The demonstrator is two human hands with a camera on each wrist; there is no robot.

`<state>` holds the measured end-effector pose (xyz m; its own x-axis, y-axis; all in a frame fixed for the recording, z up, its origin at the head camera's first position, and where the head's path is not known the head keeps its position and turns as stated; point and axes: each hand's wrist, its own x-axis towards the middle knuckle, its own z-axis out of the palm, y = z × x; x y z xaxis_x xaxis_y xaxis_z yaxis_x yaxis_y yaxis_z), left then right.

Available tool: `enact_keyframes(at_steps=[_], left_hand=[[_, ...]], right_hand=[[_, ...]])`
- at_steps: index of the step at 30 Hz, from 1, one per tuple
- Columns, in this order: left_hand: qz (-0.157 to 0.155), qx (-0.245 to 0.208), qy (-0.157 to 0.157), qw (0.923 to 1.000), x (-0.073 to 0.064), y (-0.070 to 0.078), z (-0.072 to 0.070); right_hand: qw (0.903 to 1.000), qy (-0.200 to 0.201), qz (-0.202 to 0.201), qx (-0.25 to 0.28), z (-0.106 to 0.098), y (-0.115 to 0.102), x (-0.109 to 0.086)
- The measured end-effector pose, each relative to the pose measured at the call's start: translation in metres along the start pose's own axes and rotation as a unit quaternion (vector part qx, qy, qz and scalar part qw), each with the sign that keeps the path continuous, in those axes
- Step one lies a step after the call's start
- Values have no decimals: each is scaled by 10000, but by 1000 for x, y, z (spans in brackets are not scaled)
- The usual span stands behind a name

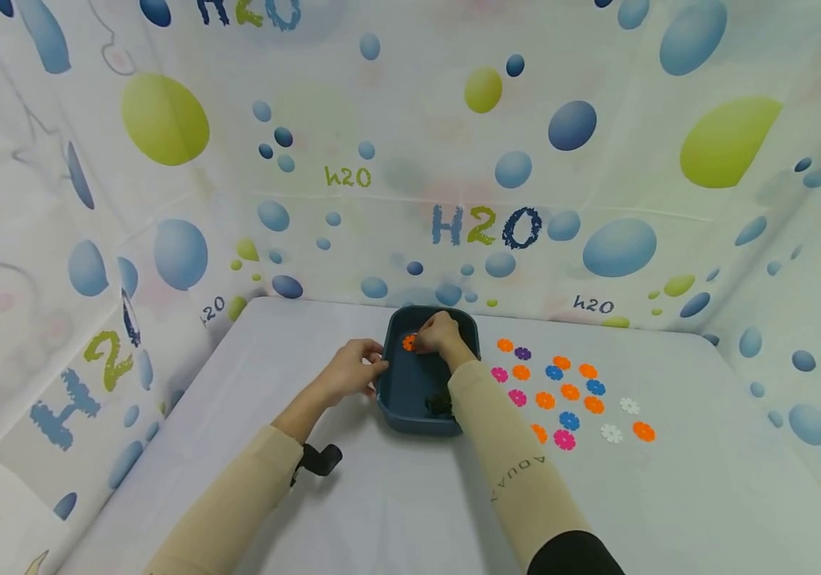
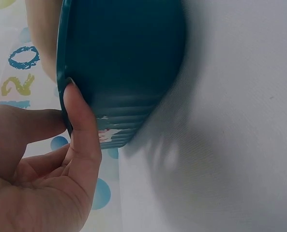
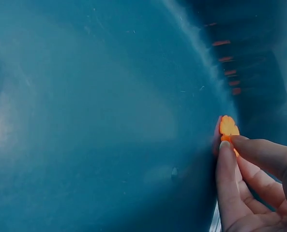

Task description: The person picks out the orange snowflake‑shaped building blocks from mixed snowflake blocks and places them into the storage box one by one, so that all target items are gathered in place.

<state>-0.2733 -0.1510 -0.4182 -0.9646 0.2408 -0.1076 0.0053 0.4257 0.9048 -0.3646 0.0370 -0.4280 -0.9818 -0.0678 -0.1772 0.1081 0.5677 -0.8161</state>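
Note:
A dark teal plastic basin (image 1: 410,423) sits on the white-covered table. My left hand (image 1: 348,370) pinches its left rim, with thumb and finger on either side of the wall (image 2: 124,63) in the left wrist view. Reaching inside, my right hand (image 1: 439,334) holds an orange flower-shaped piece (image 3: 227,126) between thumb and fingertips, near the basin's far side wall (image 3: 259,72). The rest of the basin floor (image 3: 85,121) seen in the right wrist view is bare. A black wrist device partly shows over the basin's near end.
Right of the basin lie several loose flower pieces: orange (image 1: 570,392), blue (image 1: 569,421), pink (image 1: 565,439), white (image 1: 612,434) and purple (image 1: 521,353). A patterned curtain (image 1: 410,192) hangs behind the table and along both sides.

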Motion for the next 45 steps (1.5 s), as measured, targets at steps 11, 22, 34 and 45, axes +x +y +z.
enact_keyframes(at_steps=[11,22,34,45], left_hand=[[-44,3,-52,10000,0,0,0],[-224,50,-169,9996,3,3,-3],[-71,61,-129,9999,0,5,-2],[-82,110,-79,9999,2,2,-1]], right_hand=[[9995,-330,20,6,-10,-7,0],[9931,-972,-654,-96,-43,-42,-20],[9764,-1308,-1503,-831,-80,-44,-60],[9690,-1422,-1700,-1096,-116,-5,-96]])
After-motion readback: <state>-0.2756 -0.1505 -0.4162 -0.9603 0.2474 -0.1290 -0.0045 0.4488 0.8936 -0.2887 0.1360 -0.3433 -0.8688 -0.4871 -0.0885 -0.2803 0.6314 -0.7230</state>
